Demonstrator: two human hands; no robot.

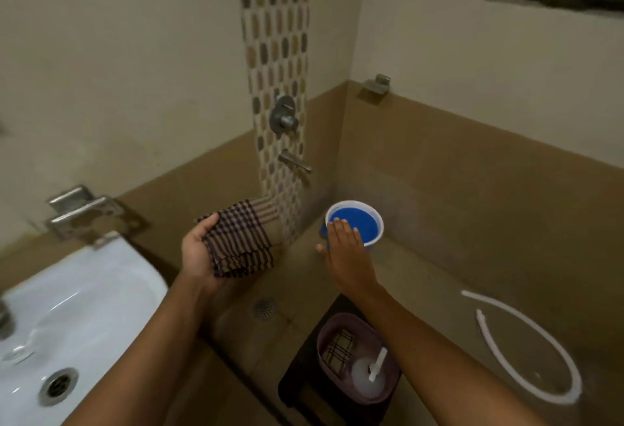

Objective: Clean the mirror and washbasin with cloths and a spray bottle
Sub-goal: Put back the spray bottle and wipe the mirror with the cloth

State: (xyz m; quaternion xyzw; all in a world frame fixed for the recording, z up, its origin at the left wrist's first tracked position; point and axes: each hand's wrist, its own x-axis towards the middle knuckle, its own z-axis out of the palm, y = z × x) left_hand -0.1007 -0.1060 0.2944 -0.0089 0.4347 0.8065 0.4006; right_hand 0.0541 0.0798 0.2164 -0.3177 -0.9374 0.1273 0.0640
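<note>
Checked cloth point(238, 240) clamped in left hand point(199, 253); right hand point(344, 243), fingers spread, empty, over blue bucket point(354, 223). Likely wetting cloth next.

Dim, yellowish light; glare streaks on the washbasin point(84, 294), walls bow at the edges, everything slightly soft
</note>
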